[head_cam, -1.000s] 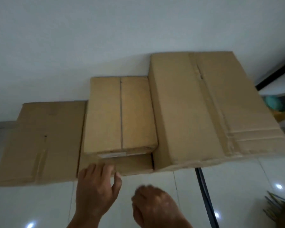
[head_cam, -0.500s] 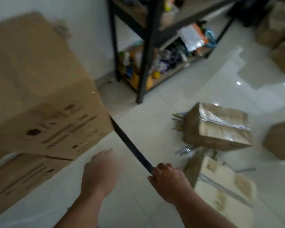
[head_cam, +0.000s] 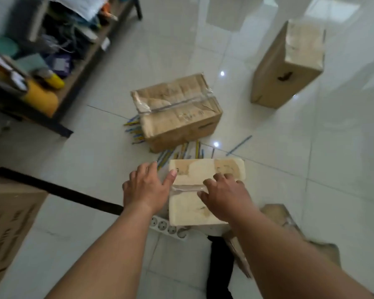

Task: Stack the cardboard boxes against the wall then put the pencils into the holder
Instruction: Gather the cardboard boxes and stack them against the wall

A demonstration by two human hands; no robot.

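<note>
Near box point(head_cam: 186, 209): pale scuffed cardboard, clear tape band across lid, on floor point(head_cam: 84, 156) just below me. My left grip point(head_cam: 146, 188) wide, fingers straight against box's left side, thumb on lid corner. My right grip point(head_cam: 224, 196) rests on lid over tape, fingers bent, clasping nothing.

Boxes counted: four.
- near box
- taped box point(head_cam: 175, 111) beyond it
- tall box point(head_cam: 287, 65) upright, far right
- big box point(head_cam: 9, 223) at left edge

Pencils point(head_cam: 181, 152) strewn round taped box, too blurred to count. One blue pencil point(head_cam: 239, 145) lies apart.
</note>
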